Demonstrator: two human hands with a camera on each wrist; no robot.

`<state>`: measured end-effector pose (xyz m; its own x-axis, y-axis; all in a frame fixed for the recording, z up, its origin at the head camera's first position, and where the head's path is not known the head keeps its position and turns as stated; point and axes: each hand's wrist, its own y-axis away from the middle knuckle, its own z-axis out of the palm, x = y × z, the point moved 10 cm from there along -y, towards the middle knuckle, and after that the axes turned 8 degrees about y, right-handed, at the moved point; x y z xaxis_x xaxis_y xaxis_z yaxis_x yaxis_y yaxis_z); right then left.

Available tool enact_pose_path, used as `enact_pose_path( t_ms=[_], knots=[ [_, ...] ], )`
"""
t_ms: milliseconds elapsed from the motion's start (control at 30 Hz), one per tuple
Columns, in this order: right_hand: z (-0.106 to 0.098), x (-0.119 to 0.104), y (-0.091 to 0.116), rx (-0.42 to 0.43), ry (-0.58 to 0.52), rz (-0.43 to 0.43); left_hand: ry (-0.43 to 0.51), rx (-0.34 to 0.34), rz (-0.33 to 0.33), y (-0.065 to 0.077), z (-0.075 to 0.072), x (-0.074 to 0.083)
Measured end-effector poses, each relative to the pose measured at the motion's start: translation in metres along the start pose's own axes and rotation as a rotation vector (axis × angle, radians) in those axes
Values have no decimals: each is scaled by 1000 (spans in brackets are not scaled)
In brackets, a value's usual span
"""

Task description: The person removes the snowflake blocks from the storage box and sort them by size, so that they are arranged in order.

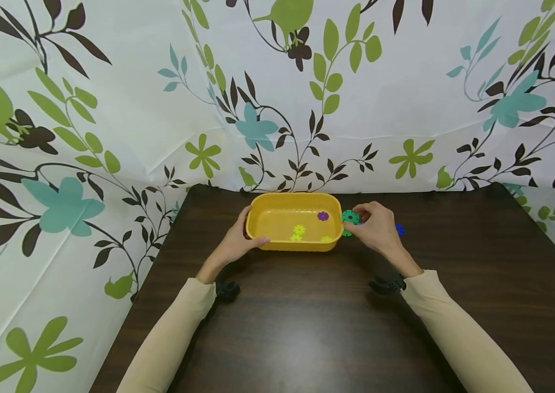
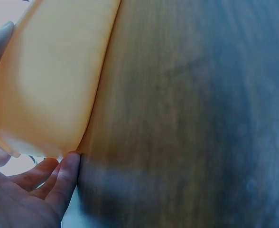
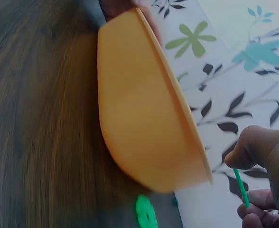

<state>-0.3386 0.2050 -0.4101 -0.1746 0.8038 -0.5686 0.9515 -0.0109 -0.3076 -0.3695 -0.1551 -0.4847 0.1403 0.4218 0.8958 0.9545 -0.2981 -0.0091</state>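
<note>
My left hand (image 1: 234, 240) grips the left end of a yellow plastic basin (image 1: 277, 202), its thumb over the front rim. In the left wrist view that hand's fingers (image 2: 66, 178) press on the end wall of the basin (image 2: 49, 85). Inside lie a purple flower-shaped disc (image 1: 323, 216) and several yellow ones (image 1: 299, 230). Just off the basin's right end, my right hand (image 1: 378, 229) pinches a green flower-shaped disc (image 1: 350, 216) between thumb and fingers. The right wrist view has this green disc (image 3: 242, 187) edge-on, at the height of the basin's rim.
Another green disc (image 3: 145, 213) lies on the dark wooden table (image 1: 287, 305) beside the basin's right end. Blue discs (image 1: 400, 230) lie partly hidden around my right hand. A patterned curtain (image 1: 277, 158) stands along the table's back edge. Black cameras (image 1: 228, 291) sit at both wrists.
</note>
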Motion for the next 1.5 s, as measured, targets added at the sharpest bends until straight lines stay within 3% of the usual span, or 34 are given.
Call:
enact_pose_path(
  t_ms=[233,467,967,1133,1267,1433,1500],
  knots=[
    [-24,33,8,74,49,41,39,-13,-6,3,2,3],
    [-38,70,11,90,96,67,32,-9,-19,4,1,3],
    [-50,135,19,30,160,154,13,-2,-14,2,2,1],
    [-51,150,19,4,176,176,9,-4,18,-5,1,-9],
    [-51,157,18,-1,179,181,13,-2,-1,-2,0,-3],
    [-50,163,18,-13,186,197,14,12,-4,-21,-1,-41],
    [-49,165,18,-23,187,204,17,7,2,-23,-1,-44]
  ],
)
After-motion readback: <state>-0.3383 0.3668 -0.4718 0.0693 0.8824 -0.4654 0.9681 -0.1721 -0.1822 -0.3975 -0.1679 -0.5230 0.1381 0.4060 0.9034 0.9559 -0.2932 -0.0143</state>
